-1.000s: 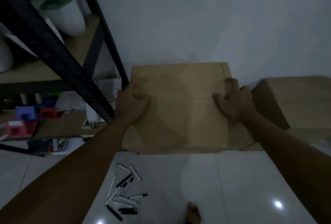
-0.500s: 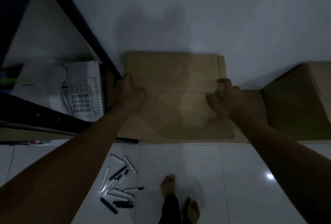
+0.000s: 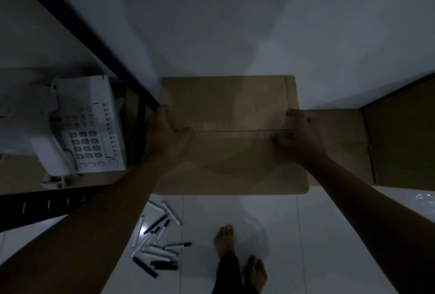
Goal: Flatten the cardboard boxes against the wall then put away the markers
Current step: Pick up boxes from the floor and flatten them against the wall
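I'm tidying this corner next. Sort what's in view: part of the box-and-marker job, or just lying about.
Part of the job:
flattened cardboard box, held by left hand and right hand
second cardboard box
markers on the floor

Just lying about:
white desk phone
black shelf frame

the box point(image 3: 233, 133) was matt brown cardboard, creased across its middle, and the second box point(image 3: 397, 138) looked the same. the floor tiles point(image 3: 329, 235) were glossy white. the phone point(image 3: 87, 126) was smooth pale plastic, the shelf frame point(image 3: 77, 25) dark and matt.
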